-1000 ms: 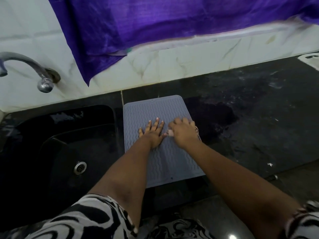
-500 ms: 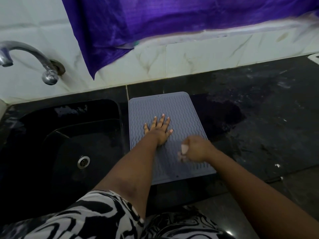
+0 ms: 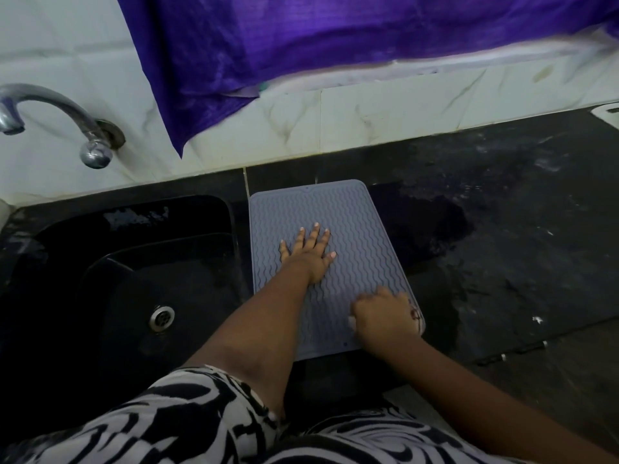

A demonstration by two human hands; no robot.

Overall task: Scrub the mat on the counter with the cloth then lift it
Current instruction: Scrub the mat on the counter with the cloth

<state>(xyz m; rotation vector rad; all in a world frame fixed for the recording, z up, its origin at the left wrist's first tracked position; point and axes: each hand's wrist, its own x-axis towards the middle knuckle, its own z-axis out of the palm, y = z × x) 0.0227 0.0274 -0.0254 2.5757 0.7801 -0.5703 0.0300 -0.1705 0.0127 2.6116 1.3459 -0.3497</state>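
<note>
Your right hand (image 3: 385, 316) curls around small pale cloth (image 3: 352, 320), scrubbing near right corner of grey wavy-ribbed silicone mat (image 3: 335, 209). Your left hand (image 3: 310, 252) lies flat, fingers spread, probably pinning mat against sliding. Mat lies on black counter (image 3: 502, 229), left edge beside sink (image 3: 134, 279).

The grey mat (image 3: 338, 229) looks like matt rubber ribbed with wavy ridges, lying on a dark, glossy stone counter (image 3: 502, 229) streaked with wet patches. Beside it, the tap (image 3: 60, 115) is shiny metal against smooth marbled tiles (image 3: 385, 115), and a purple cloth (image 3: 301, 38) hangs with a slight sheen.
</note>
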